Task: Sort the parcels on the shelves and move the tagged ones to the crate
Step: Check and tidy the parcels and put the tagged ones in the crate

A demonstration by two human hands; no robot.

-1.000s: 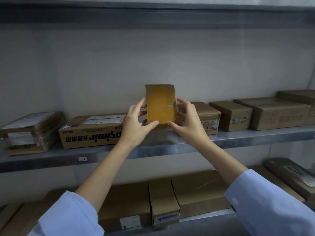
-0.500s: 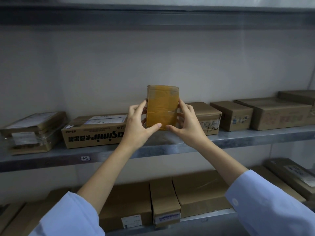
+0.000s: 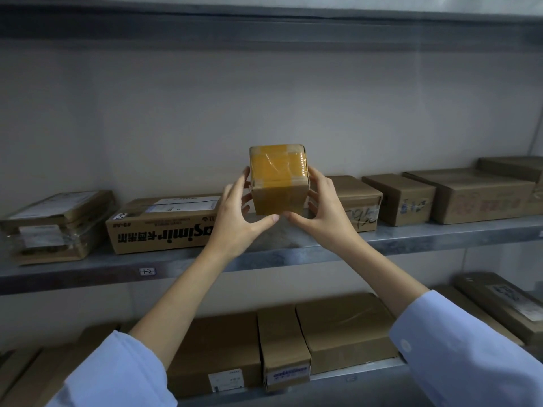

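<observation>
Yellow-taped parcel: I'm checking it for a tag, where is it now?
Centre of the head view, the yellow-taped parcel is held between left hand and right hand above the upper shelf, between the printed carton and the scribbled box.

The small parcel (image 3: 277, 177) is brown cardboard, its top bound in glossy, crinkled yellow tape. The shelf (image 3: 411, 236) is dull, mottled grey metal. The printed carton (image 3: 164, 227) is matt cardboard with a smooth paper label; the flat parcels (image 3: 55, 230) beside it wear shiny clear plastic film. The sleeves (image 3: 470, 362) are pale-blue cloth.
</observation>
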